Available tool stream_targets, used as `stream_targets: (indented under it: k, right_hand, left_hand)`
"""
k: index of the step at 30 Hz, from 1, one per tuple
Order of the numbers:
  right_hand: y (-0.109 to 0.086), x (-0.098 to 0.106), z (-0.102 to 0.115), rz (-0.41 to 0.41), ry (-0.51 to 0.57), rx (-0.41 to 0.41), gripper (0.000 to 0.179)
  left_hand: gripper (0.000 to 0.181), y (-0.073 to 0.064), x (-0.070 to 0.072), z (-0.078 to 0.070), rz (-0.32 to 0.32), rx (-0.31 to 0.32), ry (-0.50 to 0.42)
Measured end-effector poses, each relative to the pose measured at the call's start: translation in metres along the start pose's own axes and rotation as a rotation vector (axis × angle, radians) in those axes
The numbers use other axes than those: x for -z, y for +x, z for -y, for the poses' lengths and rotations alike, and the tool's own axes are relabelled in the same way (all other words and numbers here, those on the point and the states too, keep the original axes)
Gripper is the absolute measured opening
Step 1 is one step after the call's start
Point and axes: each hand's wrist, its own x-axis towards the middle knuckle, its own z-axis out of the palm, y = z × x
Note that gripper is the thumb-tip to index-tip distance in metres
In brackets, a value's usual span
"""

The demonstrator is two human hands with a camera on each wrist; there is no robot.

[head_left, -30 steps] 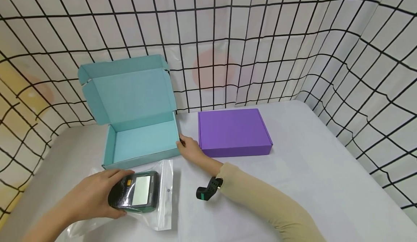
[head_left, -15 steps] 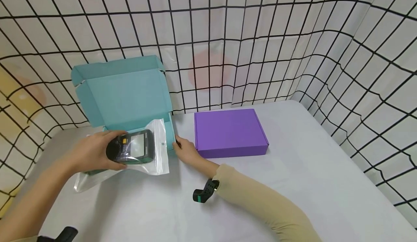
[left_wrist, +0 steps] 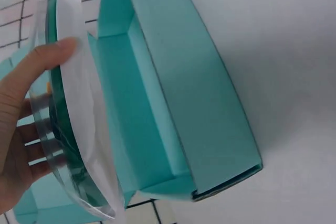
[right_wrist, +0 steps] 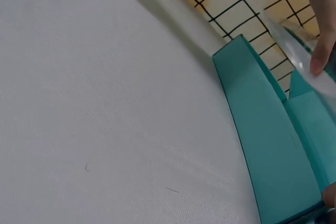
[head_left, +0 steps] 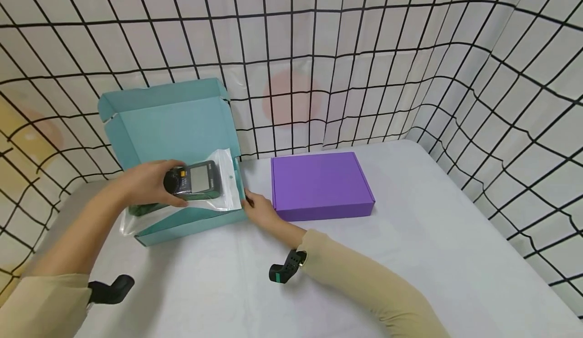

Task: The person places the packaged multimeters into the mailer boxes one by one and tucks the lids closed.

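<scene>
A multimeter (head_left: 199, 178), dark with green edges and a grey screen, lies in a clear, white-backed zip bag (head_left: 231, 188). My left hand (head_left: 148, 183) grips it through the bag, thumb on the near side and fingers on the far side. It hangs over the open teal box (head_left: 182, 230), the bag's lower left corner overlapping the front wall in the head view. In the left wrist view the bag (left_wrist: 86, 108) is tilted above the box floor (left_wrist: 136, 124). My right hand (head_left: 261, 210) pinches the box's front right corner.
A closed purple box (head_left: 321, 181) lies right of the teal one. The teal lid (head_left: 175, 128) stands up against the black wire grid (head_left: 291, 52), which borders the white table (head_left: 364, 267) at the back and sides. Both wrists wear black straps.
My left hand has lifted the bagged multimeter from the table in front and carried it up and away, over the teal box. My right hand stays at the box's corner.
</scene>
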Motion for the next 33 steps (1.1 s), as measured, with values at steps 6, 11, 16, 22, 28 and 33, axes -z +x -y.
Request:
stream_targets:
  k: [6,11,16,22,28,33]
  right_hand:
    - [-0.002,-0.001,-0.001,-0.007,0.000,-0.022,0.045]
    - [-0.002,0.000,-0.001,-0.023,-0.009,-0.027,0.045]
    - [-0.001,0.001,0.000,-0.021,0.003,-0.031,0.045]
    - [-0.001,0.002,0.002,-0.014,0.003,-0.032,0.045]
    - [-0.002,0.002,0.002,-0.027,0.053,-0.064,0.045]
    - [-0.003,0.000,0.003,-0.025,0.057,-0.077,0.045]
  left_hand:
    - [0.098,0.015,-0.010,0.010,0.038,0.025,0.037]
    - [0.098,0.027,-0.020,0.010,0.075,0.022,0.055]
    - [0.095,0.037,-0.029,0.009,0.095,0.016,0.062]
    - [0.093,0.042,-0.042,0.013,0.115,0.000,0.050]
    - [0.091,0.041,-0.055,0.014,0.114,-0.011,0.020]
    - [0.093,0.037,-0.065,0.017,0.122,0.023,-0.038]
